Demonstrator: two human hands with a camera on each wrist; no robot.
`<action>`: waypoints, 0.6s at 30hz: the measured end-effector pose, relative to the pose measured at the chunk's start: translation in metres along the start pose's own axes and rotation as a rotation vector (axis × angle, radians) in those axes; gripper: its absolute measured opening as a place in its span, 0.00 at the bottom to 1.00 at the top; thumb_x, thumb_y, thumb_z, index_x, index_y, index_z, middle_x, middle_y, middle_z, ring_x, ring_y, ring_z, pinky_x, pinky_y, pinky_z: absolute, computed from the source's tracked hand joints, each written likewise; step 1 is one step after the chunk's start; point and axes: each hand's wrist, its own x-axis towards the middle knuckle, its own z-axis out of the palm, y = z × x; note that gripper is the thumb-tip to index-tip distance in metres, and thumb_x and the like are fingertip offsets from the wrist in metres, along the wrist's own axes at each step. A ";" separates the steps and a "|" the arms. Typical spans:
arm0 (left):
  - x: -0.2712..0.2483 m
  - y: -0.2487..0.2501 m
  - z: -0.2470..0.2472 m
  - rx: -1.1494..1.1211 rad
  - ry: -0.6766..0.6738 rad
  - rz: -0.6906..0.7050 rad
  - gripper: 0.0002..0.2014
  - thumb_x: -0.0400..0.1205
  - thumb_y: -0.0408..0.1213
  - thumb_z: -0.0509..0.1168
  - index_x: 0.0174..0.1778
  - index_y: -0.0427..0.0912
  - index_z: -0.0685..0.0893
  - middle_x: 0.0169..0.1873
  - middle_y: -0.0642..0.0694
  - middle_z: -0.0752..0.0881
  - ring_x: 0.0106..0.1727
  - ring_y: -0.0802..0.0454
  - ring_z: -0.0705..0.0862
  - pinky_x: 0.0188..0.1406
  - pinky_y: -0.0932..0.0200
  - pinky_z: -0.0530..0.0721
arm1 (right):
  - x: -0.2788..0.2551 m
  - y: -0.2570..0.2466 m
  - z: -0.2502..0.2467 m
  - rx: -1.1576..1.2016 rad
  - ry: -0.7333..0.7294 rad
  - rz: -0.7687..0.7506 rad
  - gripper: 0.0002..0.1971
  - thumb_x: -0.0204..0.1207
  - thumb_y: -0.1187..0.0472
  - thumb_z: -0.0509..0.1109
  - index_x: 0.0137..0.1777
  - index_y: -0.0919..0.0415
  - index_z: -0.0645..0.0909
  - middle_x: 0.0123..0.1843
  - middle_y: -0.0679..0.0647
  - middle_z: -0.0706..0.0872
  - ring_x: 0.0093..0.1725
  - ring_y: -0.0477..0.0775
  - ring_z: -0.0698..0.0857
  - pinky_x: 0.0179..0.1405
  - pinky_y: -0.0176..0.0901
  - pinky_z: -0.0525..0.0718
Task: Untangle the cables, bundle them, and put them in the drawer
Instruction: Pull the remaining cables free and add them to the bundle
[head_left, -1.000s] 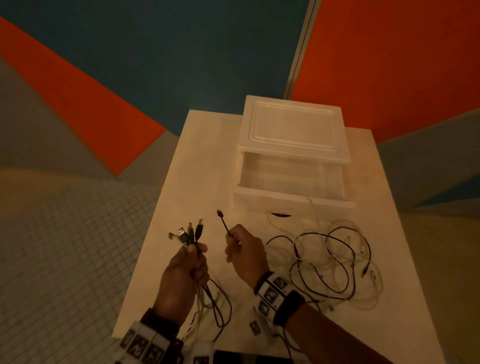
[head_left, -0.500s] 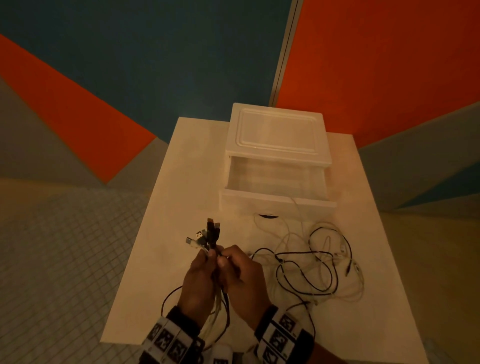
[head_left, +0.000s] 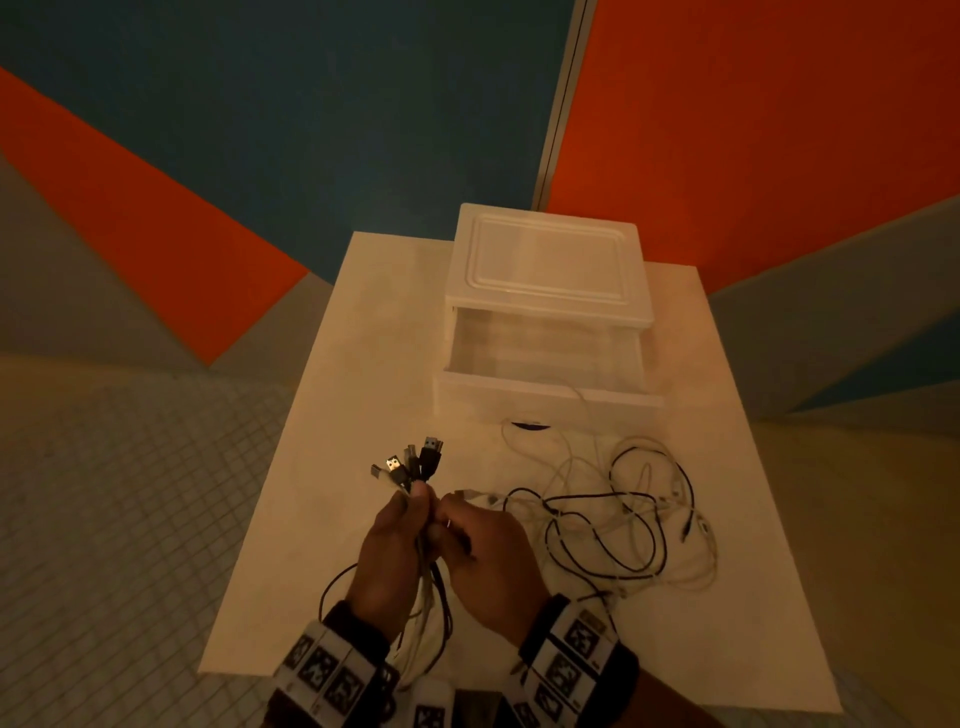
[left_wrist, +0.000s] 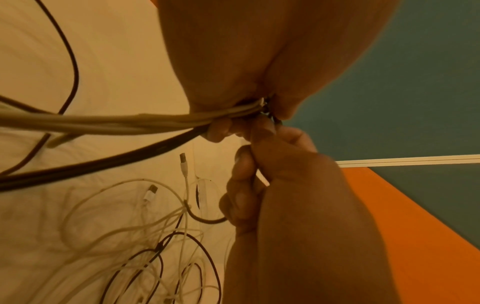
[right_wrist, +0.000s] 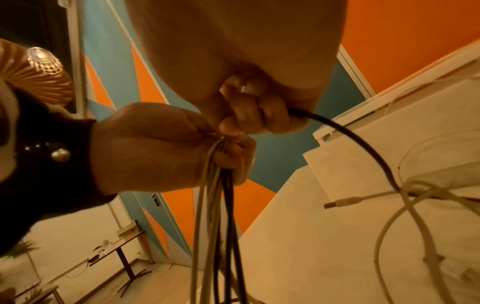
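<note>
Nearest the camera, the left hand (head_left: 389, 551) is clenching a gathered group of cable ends (head_left: 410, 465), its fingers curled round several white and black leads just below their plugs, which are fanning upward above the fist. The leads are hanging down from the fist toward the near edge of the table (head_left: 322, 467).

Touching the left hand on its right side, the right hand (head_left: 485, 551) is grasping a black cable (right_wrist: 350, 133), fingers curled round it where it is meeting the gathered ends. That cable is running away to the right into the loose tangle (head_left: 623, 519).

Beyond the hands, the tangle of white and black cables is lying on the table between the hands and the drawer (head_left: 545, 364), with one white lead trailing over the drawer front. The drawer is standing open at the far side of the table; its inside looks bare, though the dim light makes that uncertain.

Judgement: the sorting step is in hand, with plug ends being collected one at a time. The next move calls for tucking the black cable's end into the left fist, then drawing its length free of the tangle without dragging the other loops.
</note>
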 end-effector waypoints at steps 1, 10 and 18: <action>0.000 0.001 0.000 0.029 -0.005 0.000 0.19 0.79 0.52 0.63 0.43 0.35 0.79 0.27 0.43 0.75 0.30 0.48 0.74 0.33 0.52 0.73 | -0.001 0.001 -0.001 -0.027 -0.006 -0.016 0.06 0.83 0.54 0.61 0.44 0.46 0.76 0.26 0.37 0.73 0.26 0.40 0.73 0.27 0.36 0.71; 0.007 0.014 -0.008 -0.281 -0.009 -0.042 0.14 0.88 0.37 0.54 0.36 0.42 0.70 0.26 0.48 0.67 0.27 0.49 0.69 0.43 0.47 0.78 | -0.027 0.037 -0.010 -0.107 -0.157 0.015 0.19 0.85 0.44 0.49 0.45 0.54 0.74 0.40 0.50 0.81 0.39 0.52 0.79 0.42 0.55 0.78; -0.003 0.030 -0.044 -0.277 -0.008 0.027 0.14 0.88 0.38 0.52 0.34 0.47 0.67 0.24 0.53 0.61 0.21 0.59 0.57 0.20 0.60 0.54 | -0.013 0.120 -0.051 -0.565 -0.227 0.133 0.16 0.71 0.76 0.57 0.50 0.56 0.76 0.50 0.54 0.82 0.52 0.58 0.80 0.61 0.57 0.76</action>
